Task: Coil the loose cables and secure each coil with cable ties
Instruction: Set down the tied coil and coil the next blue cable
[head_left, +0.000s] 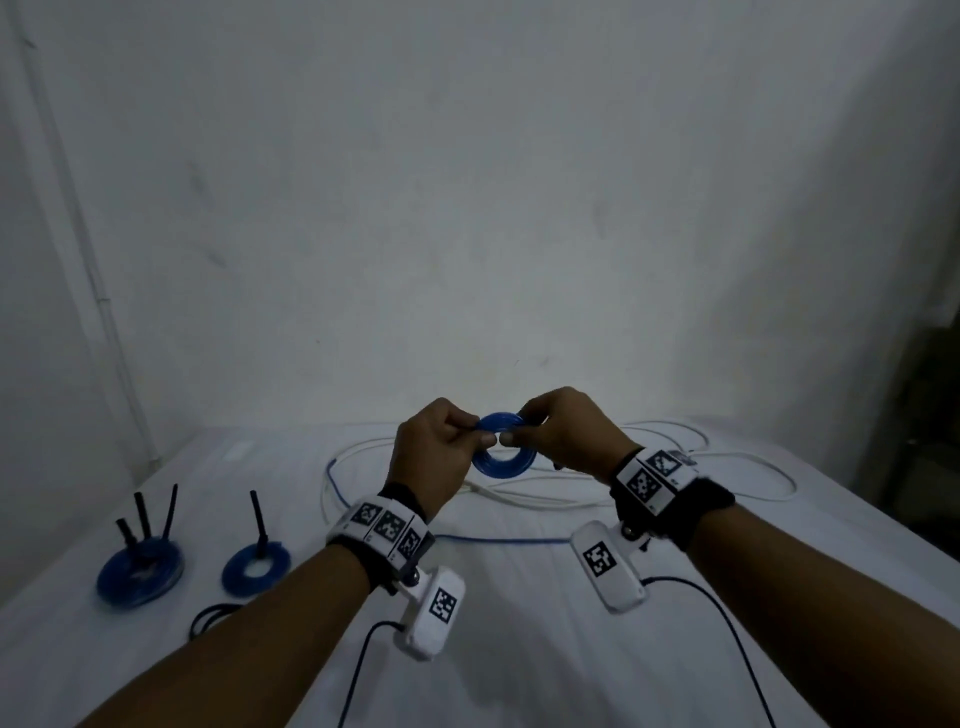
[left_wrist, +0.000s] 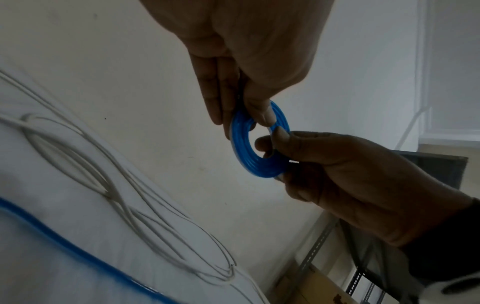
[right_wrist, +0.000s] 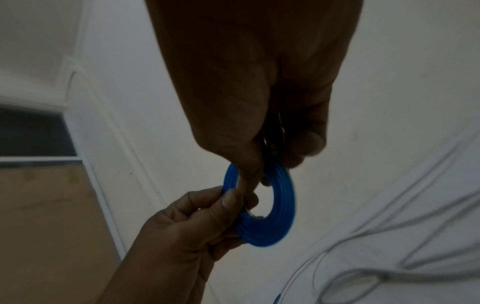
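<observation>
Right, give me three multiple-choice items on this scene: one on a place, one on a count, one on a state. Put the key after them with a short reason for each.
1. Where is the blue coil that is being worked on?
A. Flat on the table
B. Held up between both hands
C. Hung on the wall

2. How many blue coils with black ties lie on the table at the left?
A. Two
B. Four
C. None

3. What is the state of the white cable behind the hands?
A. Wound tight and tied
B. Cut in pieces
C. Loose, in wide loops

Key:
1. B: the left hand and the right hand pinch the coil on opposite sides, above the table.
2. A: the larger coil and the smaller coil lie side by side.
3. C: it sprawls over the table, with no tie visible.
</observation>
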